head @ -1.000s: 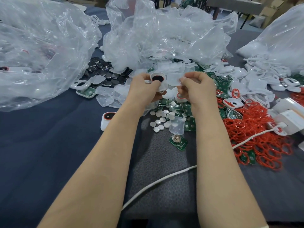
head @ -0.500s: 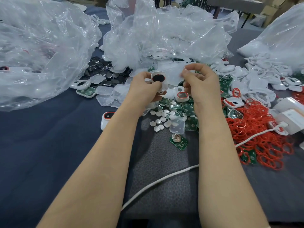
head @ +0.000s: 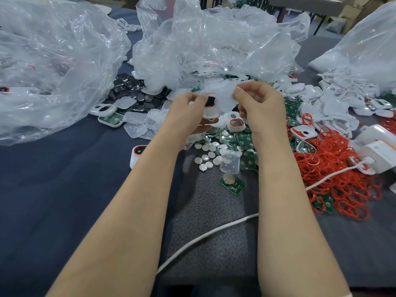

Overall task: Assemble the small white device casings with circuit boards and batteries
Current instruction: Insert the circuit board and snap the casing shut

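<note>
My left hand point(head: 186, 110) grips a small white casing point(head: 210, 108) with a black round part in it, held up above the parts pile. My right hand point(head: 260, 103) pinches a translucent white cover piece point(head: 225, 99) right beside the casing, its edge reaching over the black part. Below the hands lie silver coin batteries point(head: 206, 157), green circuit boards point(head: 246, 142), one board with a battery point(head: 231, 182) and a clear cover point(head: 229, 161). A casing with a red ring point(head: 235, 124) sits just under my right hand.
Big clear plastic bags point(head: 53, 67) point(head: 214, 43) stand left and behind. Black discs point(head: 132, 91) lie at the back left, red rubber rings point(head: 338, 172) and white casings point(head: 334, 103) to the right. A white cable point(head: 205, 235) crosses the grey mat; a finished unit point(head: 137, 153) lies left.
My right hand has lifted the translucent cover from the pile and brought it left, up against the casing in my left hand. The left hand has stayed nearly still.
</note>
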{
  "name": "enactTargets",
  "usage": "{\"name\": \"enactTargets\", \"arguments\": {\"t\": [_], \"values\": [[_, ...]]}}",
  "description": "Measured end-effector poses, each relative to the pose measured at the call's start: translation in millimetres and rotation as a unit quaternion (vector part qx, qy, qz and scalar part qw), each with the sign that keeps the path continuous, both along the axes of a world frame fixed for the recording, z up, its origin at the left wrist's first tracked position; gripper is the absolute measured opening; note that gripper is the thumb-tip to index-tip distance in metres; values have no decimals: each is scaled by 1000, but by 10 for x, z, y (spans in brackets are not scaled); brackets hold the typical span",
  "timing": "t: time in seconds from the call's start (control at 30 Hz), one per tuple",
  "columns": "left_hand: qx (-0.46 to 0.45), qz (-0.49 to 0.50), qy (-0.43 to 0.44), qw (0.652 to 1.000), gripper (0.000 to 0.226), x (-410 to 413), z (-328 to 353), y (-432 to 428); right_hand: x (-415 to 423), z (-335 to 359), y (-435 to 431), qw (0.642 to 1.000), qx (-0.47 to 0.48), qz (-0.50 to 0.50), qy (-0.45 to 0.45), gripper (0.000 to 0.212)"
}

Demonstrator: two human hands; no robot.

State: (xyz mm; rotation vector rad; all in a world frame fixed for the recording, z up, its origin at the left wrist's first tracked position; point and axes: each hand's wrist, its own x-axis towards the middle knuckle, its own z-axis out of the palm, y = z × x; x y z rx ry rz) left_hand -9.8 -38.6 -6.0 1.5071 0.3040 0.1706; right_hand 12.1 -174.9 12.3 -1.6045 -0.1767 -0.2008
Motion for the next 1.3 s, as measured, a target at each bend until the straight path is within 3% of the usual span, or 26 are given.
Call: {"name": "enactTargets", "arguments": {"t": [0.13, 0.37, 0.6, 0.73, 0.93, 1.07, 1.3], "values": [[-28, 5, 32, 999, 33, 25, 25, -18, -6, 8, 16, 998, -49, 23, -9, 12], [-31, -38, 34, 998, 40, -22, 37, -20, -12, 3, 48, 985, -154, 69, -26, 14], [-1, -48, 53, 997, 37, -27, 52, -19, 10, -19, 65, 976, -203, 64, -46, 17], [4, -51, 44, 998, 34, -43, 54, -15, 33, -57, 86, 972, -222, 47, -67, 8], [75, -59, 23, 995, 18, -52, 37, -14, 58, -94, 114, 969, -233, 13, -86, 8], [58, -77, 11, 995, 3, -83, 53, -9, 69, -116, 140, 967, -239, 11, -86, 6], [49, -78, -4, 996, 11, -80, 40, -13, 73, -161, 164, 972, -224, -11, -70, 20]]}}
